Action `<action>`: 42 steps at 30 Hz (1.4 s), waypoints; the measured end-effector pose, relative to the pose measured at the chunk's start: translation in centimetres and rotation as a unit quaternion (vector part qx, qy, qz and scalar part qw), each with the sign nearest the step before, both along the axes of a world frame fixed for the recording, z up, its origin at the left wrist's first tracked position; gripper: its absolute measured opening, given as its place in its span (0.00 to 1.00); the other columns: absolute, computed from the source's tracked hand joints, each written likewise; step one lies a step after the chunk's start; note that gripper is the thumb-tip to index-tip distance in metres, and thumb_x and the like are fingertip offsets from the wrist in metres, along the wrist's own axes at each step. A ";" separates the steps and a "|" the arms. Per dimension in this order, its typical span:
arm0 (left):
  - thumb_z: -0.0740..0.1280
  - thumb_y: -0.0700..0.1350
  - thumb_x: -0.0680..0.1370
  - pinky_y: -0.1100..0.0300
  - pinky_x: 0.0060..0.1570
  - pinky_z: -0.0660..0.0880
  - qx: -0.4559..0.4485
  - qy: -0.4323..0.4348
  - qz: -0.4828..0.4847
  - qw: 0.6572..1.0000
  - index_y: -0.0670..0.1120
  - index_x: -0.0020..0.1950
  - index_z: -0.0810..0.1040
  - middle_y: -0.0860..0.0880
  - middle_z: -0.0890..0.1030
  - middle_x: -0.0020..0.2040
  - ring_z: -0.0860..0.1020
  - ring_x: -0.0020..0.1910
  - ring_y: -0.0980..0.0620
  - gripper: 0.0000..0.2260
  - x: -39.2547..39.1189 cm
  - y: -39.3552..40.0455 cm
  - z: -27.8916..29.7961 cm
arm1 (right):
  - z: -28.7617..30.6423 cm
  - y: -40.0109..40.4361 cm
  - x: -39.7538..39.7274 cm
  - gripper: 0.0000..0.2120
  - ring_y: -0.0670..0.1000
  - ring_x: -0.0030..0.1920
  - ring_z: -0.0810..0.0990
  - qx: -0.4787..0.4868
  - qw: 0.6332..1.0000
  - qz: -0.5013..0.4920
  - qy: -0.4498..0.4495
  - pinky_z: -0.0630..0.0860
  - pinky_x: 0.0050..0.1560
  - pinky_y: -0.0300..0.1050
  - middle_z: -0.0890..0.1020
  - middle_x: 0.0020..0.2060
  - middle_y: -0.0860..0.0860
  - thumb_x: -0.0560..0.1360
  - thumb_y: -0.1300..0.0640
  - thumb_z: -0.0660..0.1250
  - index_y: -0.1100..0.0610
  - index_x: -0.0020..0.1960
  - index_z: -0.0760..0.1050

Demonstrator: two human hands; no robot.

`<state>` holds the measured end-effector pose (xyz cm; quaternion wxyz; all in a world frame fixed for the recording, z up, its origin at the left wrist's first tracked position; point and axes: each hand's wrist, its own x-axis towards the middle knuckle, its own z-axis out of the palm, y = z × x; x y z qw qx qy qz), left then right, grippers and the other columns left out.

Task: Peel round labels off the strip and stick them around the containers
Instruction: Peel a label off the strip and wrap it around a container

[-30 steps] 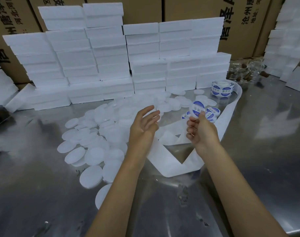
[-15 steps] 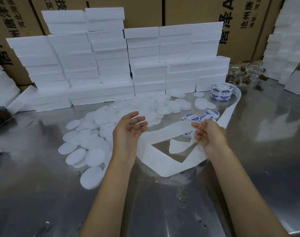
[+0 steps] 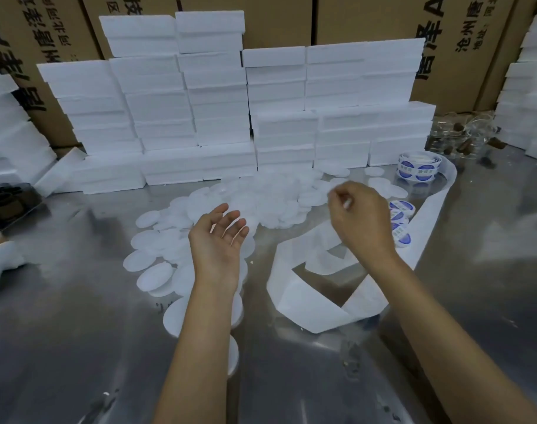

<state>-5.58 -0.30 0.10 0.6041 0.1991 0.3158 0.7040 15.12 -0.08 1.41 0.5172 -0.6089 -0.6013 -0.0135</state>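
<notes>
Now left hand (image 3: 219,240) grip slack, palm up, empty; right hand (image 3: 360,215) grip curled, contents unclear; papery strip (image 3: 310,304) looped.

- Light: dim, cool, from overhead.
- Glare: soft white patches on my steel counter (image 3: 77,332).
- Blur: my right hand (image 3: 360,215) smeared.
- Edges: wide-angle bowing.

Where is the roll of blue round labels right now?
Head view, far right of the steel table: the roll of blue round labels sits beside the stacked white foam blocks.
</notes>
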 end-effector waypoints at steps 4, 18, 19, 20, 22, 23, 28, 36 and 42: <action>0.60 0.42 0.80 0.56 0.49 0.78 0.002 -0.002 -0.017 1.000 0.42 0.53 0.80 0.46 0.83 0.42 0.80 0.42 0.47 0.10 0.1 0.2 -0.1 | 1.3 5.1 -2.9 0.12 0.53 0.58 0.76 -0.159 0.975 0.116 -0.100 0.73 0.57 0.46 0.82 0.54 0.51 0.77 0.57 0.66 0.56 0.59 0.79; 0.59 0.44 0.81 0.56 0.49 0.78 -0.010 0.016 -0.028 0.999 0.43 0.53 0.81 0.48 0.84 0.39 0.81 0.42 0.48 0.12 0.0 0.7 -0.6 | -2.4 8.5 -4.8 0.10 0.50 0.53 0.82 -0.118 0.981 0.095 -0.126 0.77 0.50 0.45 0.86 0.52 0.45 0.78 0.54 0.65 0.50 0.55 0.84; 0.59 0.44 0.81 0.56 0.49 0.79 -0.012 0.026 -0.030 0.999 0.43 0.52 0.81 0.48 0.84 0.39 0.82 0.41 0.48 0.12 0.0 0.6 -0.6 | -2.2 8.1 -4.8 0.10 0.49 0.54 0.82 -0.113 0.983 0.095 -0.108 0.77 0.51 0.45 0.85 0.52 0.44 0.78 0.54 0.65 0.49 0.56 0.84; 0.60 0.44 0.81 0.56 0.50 0.79 -0.015 0.041 -0.030 0.999 0.43 0.52 0.81 0.48 0.84 0.41 0.82 0.41 0.49 0.11 0.0 0.6 -0.6 | -1.9 7.6 -4.7 0.10 0.48 0.55 0.81 -0.108 0.986 0.099 -0.086 0.77 0.53 0.46 0.85 0.53 0.43 0.78 0.53 0.65 0.49 0.56 0.83; 0.62 0.43 0.81 0.57 0.49 0.79 -0.027 0.087 -0.018 0.996 0.44 0.52 0.81 0.46 0.84 0.45 0.83 0.43 0.48 0.08 0.3 0.5 -0.6 | -1.2 6.5 -4.7 0.09 0.45 0.55 0.81 -0.098 0.987 0.124 -0.014 0.77 0.56 0.45 0.85 0.52 0.43 0.78 0.54 0.67 0.50 0.56 0.83; 0.63 0.42 0.81 0.57 0.48 0.80 -0.029 0.120 -0.005 0.992 0.45 0.53 0.81 0.45 0.84 0.48 0.83 0.45 0.47 0.07 0.5 0.6 -0.6 | -0.7 5.8 -4.6 0.08 0.44 0.52 0.82 -0.098 0.983 0.146 0.045 0.77 0.55 0.42 0.85 0.49 0.43 0.78 0.56 0.67 0.52 0.54 0.83; 0.67 0.43 0.80 0.58 0.52 0.80 0.061 0.197 -0.033 0.978 0.52 0.62 0.79 0.51 0.84 0.56 0.83 0.57 0.51 0.11 1.9 0.0 0.1 | 2.0 1.2 -3.6 0.06 0.51 0.43 0.86 -0.189 0.892 0.304 0.277 0.80 0.39 0.38 0.87 0.44 0.54 0.78 0.61 0.68 0.57 0.52 0.82; 0.59 0.38 0.84 0.51 0.58 0.80 0.163 0.219 -0.112 0.956 0.47 0.68 0.76 0.49 0.83 0.62 0.82 0.60 0.44 0.13 3.7 -1.5 0.8 | 2.6 -3.6 -1.0 0.11 0.52 0.44 0.86 -0.264 0.893 0.303 0.204 0.82 0.49 0.45 0.87 0.43 0.51 0.78 0.51 0.69 0.58 0.53 0.83; 0.58 0.37 0.85 0.50 0.51 0.82 0.135 0.189 -0.106 0.967 0.46 0.65 0.76 0.44 0.84 0.56 0.84 0.53 0.39 0.12 3.5 -1.5 1.2 | 3.3 -7.3 5.2 0.24 0.34 0.57 0.77 -0.476 0.779 0.381 -0.146 0.74 0.55 0.32 0.79 0.56 0.34 0.63 0.34 0.73 0.35 0.58 0.77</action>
